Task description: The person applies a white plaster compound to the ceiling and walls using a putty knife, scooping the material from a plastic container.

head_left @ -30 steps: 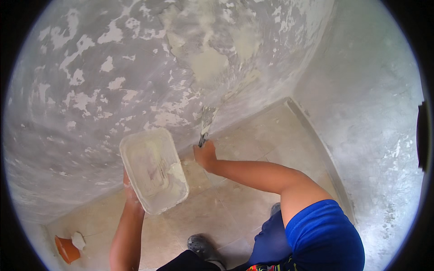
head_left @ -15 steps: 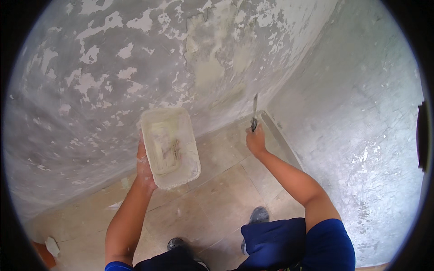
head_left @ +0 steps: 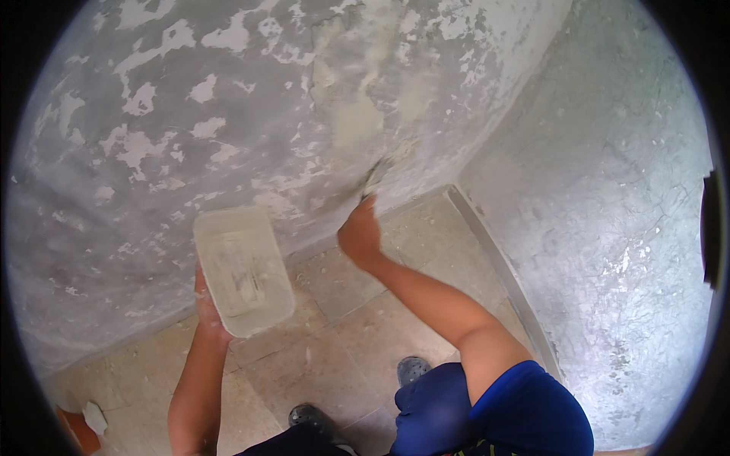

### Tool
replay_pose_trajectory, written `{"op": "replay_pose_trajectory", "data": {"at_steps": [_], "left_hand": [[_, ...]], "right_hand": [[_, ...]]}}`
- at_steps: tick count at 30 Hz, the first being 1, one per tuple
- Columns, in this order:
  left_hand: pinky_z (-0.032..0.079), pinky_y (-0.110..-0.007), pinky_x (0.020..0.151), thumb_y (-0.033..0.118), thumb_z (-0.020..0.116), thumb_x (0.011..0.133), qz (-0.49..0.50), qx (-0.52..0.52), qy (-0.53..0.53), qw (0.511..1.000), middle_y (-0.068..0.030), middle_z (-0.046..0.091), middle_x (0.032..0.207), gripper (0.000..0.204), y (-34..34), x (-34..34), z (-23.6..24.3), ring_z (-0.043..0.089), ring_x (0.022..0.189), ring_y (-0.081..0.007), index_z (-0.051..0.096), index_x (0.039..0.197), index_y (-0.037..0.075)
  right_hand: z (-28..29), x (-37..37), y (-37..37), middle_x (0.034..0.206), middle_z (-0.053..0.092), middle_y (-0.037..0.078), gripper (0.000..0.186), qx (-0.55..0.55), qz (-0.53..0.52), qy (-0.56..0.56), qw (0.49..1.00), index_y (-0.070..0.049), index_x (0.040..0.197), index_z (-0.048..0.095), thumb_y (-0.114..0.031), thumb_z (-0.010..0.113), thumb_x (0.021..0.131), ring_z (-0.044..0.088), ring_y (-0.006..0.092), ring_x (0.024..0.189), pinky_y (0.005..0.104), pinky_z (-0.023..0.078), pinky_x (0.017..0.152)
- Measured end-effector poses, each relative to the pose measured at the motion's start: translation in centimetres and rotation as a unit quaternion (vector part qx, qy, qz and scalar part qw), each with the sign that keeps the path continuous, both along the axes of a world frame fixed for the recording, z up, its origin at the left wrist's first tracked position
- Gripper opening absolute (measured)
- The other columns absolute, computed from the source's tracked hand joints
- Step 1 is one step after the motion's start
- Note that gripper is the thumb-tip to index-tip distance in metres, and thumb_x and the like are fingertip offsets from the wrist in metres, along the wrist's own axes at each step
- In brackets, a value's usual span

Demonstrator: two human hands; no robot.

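Observation:
My left hand [head_left: 207, 305] grips a whitish plastic tub [head_left: 270, 296] by its left side; the fingers behind it are hidden. The tub is tilted so its inside faces me, with pale residue smeared over its bottom and walls. My right hand [head_left: 360, 234] is closed around the handle of a putty knife [head_left: 374, 178], slightly smeared by motion. The knife's blade lies at the low part of the patchy grey wall [head_left: 266, 156], just below a cream filler patch [head_left: 357, 125]. Whether the blade presses on the wall is hard to tell.
A second grey wall [head_left: 593, 228] meets the first at a corner on the right. Beige floor tiles [head_left: 319, 361] spread below, where my dark shoes [head_left: 413, 370] stand. At the lower left lies an orange object [head_left: 80, 432] with a white piece [head_left: 94, 418] beside it.
My right hand has swung left with the putty knife, bringing its blade from near the corner to the wall below the filler patch. The tub in my left hand has shifted left and down.

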State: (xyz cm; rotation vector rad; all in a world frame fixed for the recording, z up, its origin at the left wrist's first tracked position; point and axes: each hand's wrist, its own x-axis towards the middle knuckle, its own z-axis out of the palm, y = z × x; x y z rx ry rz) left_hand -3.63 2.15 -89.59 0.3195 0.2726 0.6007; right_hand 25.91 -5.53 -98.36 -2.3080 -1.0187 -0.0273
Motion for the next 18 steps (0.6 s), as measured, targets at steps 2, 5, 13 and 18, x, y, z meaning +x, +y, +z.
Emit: {"op": "replay_pose_trajectory", "data": {"at_steps": [2,5,13,18], "left_hand": [[0.059,-0.056,0.098,0.053,0.057,0.099,0.011,0.015,0.010,1.000,-0.0148,0.063,0.139,0.065,0.4,-0.3,-0.4,0.066,0.119,-0.0362,0.053,0.148,0.011],[0.060,-0.055,0.097,0.052,0.058,0.098,-0.001,0.020,0.009,1.000,-0.0145,0.064,0.138,0.064,0.2,1.7,-0.9,0.067,0.118,-0.0358,0.054,0.146,0.010],[0.058,-0.052,0.097,0.061,0.052,0.101,0.004,0.057,0.053,0.997,-0.0120,0.061,0.140,0.069,-0.6,3.2,-0.8,0.065,0.120,-0.0314,0.049,0.151,0.013],[0.060,-0.056,0.096,0.051,0.056,0.101,-0.004,0.025,0.029,0.999,-0.0141,0.065,0.137,0.062,-0.8,2.0,0.1,0.067,0.118,-0.0352,0.053,0.147,0.010]], "right_hand": [[-0.1,-4.6,-0.7,0.136,0.047,0.046,0.085,-0.074,0.042,0.100,0.991,0.027,0.149,0.006,-0.002,0.058,0.089,0.064,0.0519,0.111,0.0484,0.054,0.096],[-0.6,-8.0,-4.3,0.132,0.053,0.041,0.076,-0.168,0.154,0.106,0.968,0.019,0.150,0.017,-0.002,0.057,0.089,0.065,0.0519,0.107,0.0522,0.054,0.093],[-2.3,1.3,-13.9,0.115,0.064,0.034,0.048,-0.068,0.104,0.094,0.988,0.005,0.138,0.045,-0.007,0.057,0.093,0.065,0.0511,0.102,0.0571,0.052,0.090],[-0.2,11.9,-12.8,0.099,0.068,0.035,0.042,0.108,-0.058,-0.029,0.992,0.009,0.128,0.055,-0.008,0.063,0.090,0.067,0.0508,0.094,0.0550,0.052,0.081]]}}
